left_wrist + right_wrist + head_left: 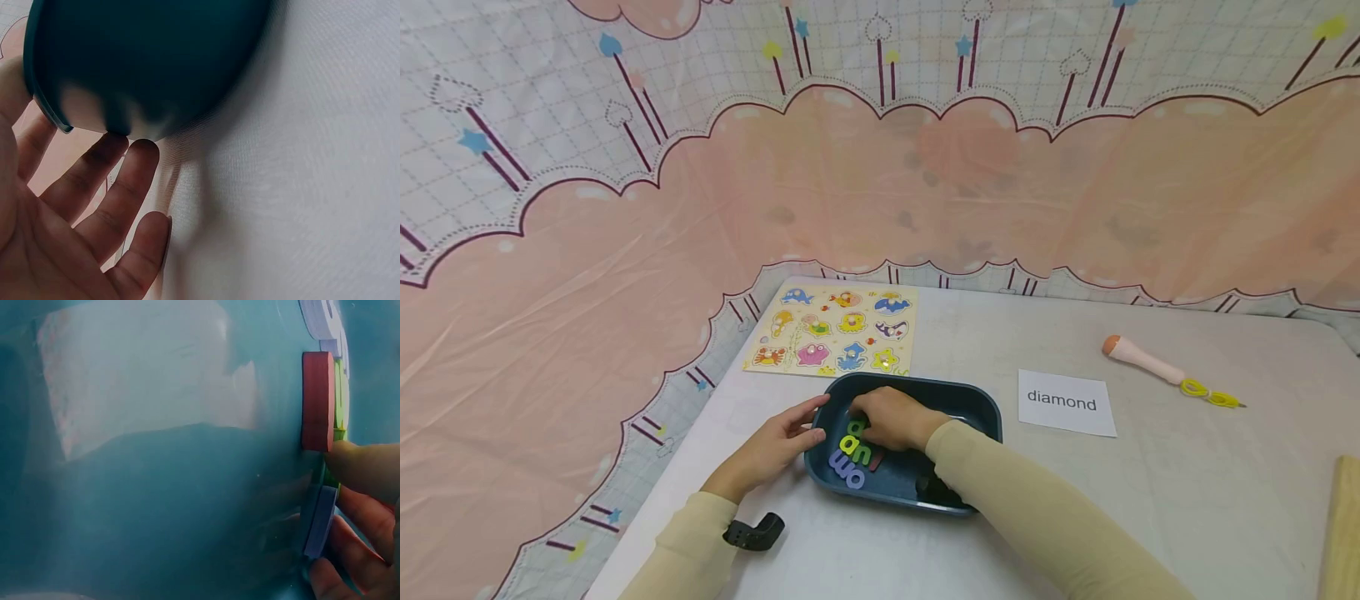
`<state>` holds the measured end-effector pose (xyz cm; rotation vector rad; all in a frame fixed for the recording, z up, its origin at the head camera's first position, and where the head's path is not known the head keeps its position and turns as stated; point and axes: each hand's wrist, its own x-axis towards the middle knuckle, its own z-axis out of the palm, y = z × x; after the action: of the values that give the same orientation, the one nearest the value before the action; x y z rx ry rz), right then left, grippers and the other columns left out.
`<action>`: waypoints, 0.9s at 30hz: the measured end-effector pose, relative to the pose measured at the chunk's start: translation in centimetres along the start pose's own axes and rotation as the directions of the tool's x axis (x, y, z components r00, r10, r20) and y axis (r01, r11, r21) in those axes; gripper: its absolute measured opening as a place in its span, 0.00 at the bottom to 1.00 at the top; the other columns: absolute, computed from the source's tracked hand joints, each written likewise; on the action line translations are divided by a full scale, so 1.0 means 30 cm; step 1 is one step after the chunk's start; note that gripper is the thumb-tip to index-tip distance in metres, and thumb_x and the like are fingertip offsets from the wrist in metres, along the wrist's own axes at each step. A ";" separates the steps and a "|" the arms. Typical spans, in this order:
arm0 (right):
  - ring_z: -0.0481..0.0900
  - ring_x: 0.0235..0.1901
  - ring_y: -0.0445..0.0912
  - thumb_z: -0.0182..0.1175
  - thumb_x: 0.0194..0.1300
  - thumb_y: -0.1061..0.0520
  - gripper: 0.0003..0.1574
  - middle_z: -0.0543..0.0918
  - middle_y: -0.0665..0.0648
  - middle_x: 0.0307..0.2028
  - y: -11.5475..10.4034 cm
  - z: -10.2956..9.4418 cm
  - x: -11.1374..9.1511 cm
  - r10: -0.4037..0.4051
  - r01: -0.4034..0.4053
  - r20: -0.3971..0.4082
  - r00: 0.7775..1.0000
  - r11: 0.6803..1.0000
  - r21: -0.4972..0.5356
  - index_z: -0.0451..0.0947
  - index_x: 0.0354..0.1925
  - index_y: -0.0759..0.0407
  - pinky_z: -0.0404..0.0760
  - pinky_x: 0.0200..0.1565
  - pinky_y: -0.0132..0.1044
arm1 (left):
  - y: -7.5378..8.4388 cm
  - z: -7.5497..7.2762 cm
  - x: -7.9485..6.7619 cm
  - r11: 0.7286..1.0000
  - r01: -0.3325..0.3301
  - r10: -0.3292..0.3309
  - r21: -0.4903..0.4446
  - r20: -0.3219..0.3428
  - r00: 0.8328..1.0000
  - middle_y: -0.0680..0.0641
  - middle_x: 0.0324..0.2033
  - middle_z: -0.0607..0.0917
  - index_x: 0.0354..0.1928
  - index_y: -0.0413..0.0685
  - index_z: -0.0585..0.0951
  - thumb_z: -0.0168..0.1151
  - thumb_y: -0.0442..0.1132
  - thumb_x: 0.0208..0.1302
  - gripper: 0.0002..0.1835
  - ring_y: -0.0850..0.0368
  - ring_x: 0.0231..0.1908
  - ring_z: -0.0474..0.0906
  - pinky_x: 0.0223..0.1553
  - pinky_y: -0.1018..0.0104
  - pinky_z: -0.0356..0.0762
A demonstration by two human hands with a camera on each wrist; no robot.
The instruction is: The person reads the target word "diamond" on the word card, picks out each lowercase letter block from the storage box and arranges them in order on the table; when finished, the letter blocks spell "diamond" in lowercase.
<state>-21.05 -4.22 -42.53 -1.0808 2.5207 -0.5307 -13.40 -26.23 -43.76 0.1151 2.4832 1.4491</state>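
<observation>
A dark blue-green tray [910, 500] sits on the table, with several foam letters at its left end: a yellow-green one [850, 444], purple ones [853, 477], green ones and a red one [319, 401]. My left hand [778, 442] is at the tray's left end, its extended fingers touching the outer wall and the thumb by the rim. Inside the tray, my right hand [891, 417] reaches down among the letters. Its thumb lies beside the red letter, and its bent fingers are by a tilted purple letter [320, 522]. I cannot tell whether they pinch it.
Behind the tray lies a sea-animal puzzle board [842, 329]. To its right are a white card [1067, 404] reading "diamond" and a pink, wand-like object [1142, 358] with a yellow cord. A wooden edge [1341, 533] shows at far right.
</observation>
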 end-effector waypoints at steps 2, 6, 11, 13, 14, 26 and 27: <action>0.78 0.52 0.43 0.65 0.68 0.56 0.22 0.84 0.52 0.51 0.000 0.003 0.000 -0.010 0.010 -0.005 1.000 1.000 -0.011 0.80 0.59 0.56 0.75 0.61 0.39 | 0.002 -0.001 -0.002 1.000 -0.009 0.009 -0.004 0.007 1.000 0.32 0.68 0.68 0.76 0.51 0.64 0.59 0.45 0.73 0.32 0.36 0.62 0.72 0.62 0.38 0.68; 0.78 0.49 0.42 0.66 0.68 0.55 0.21 0.85 0.51 0.50 0.002 0.008 0.002 -0.027 0.027 -0.009 1.000 0.999 -0.021 0.81 0.58 0.56 0.76 0.59 0.39 | 0.003 0.001 -0.003 1.000 0.001 -0.001 -0.005 0.005 1.000 0.33 0.69 0.69 0.76 0.53 0.65 0.60 0.45 0.73 0.32 0.37 0.63 0.72 0.62 0.39 0.68; 0.78 0.49 0.42 0.67 0.67 0.53 0.22 0.85 0.50 0.49 -0.001 0.011 0.004 -0.041 0.041 -0.010 0.999 0.999 -0.024 0.82 0.58 0.55 0.76 0.59 0.38 | 0.001 0.001 -0.002 1.000 -0.001 0.001 0.010 -0.001 1.000 0.33 0.69 0.68 0.76 0.53 0.65 0.59 0.44 0.74 0.31 0.36 0.63 0.71 0.63 0.39 0.68; 0.78 0.49 0.42 0.67 0.67 0.53 0.21 0.85 0.50 0.49 -0.002 0.013 0.006 -0.041 0.041 -0.012 0.999 0.999 -0.023 0.82 0.57 0.55 0.76 0.59 0.39 | 0.001 0.000 -0.002 1.000 -0.005 0.005 0.012 0.002 1.000 0.32 0.69 0.68 0.76 0.52 0.64 0.58 0.44 0.74 0.31 0.35 0.63 0.71 0.62 0.39 0.68; 0.78 0.49 0.42 0.67 0.67 0.53 0.21 0.85 0.50 0.49 -0.002 0.015 0.007 -0.042 0.041 -0.013 0.999 0.999 -0.024 0.82 0.57 0.55 0.76 0.59 0.39 | 0.001 0.000 -0.001 1.000 -0.004 0.004 0.012 0.004 1.000 0.32 0.69 0.68 0.76 0.52 0.64 0.58 0.44 0.74 0.31 0.36 0.63 0.71 0.62 0.40 0.68; 0.78 0.45 0.41 0.64 0.70 0.55 0.19 0.84 0.51 0.50 -0.010 -0.024 -0.007 -0.068 0.069 -0.036 0.997 0.997 0.043 0.81 0.57 0.56 0.77 0.57 0.37 | 0.014 -0.001 -0.009 1.000 0.000 0.000 0.009 0.008 1.000 0.32 0.68 0.69 0.76 0.52 0.64 0.58 0.44 0.74 0.31 0.35 0.63 0.71 0.62 0.38 0.68; 0.78 0.44 0.40 0.64 0.70 0.55 0.19 0.84 0.51 0.50 -0.010 -0.032 -0.010 -0.072 0.074 -0.035 0.997 0.996 0.051 0.81 0.57 0.56 0.78 0.56 0.36 | 0.015 -0.002 -0.009 1.000 0.000 0.000 0.009 0.007 1.000 0.32 0.68 0.69 0.76 0.52 0.64 0.58 0.44 0.74 0.31 0.35 0.63 0.71 0.62 0.38 0.68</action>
<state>-21.11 -4.00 -41.51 -1.1577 2.4880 -0.6360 -13.19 -26.11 -43.31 0.1223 2.4849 1.4349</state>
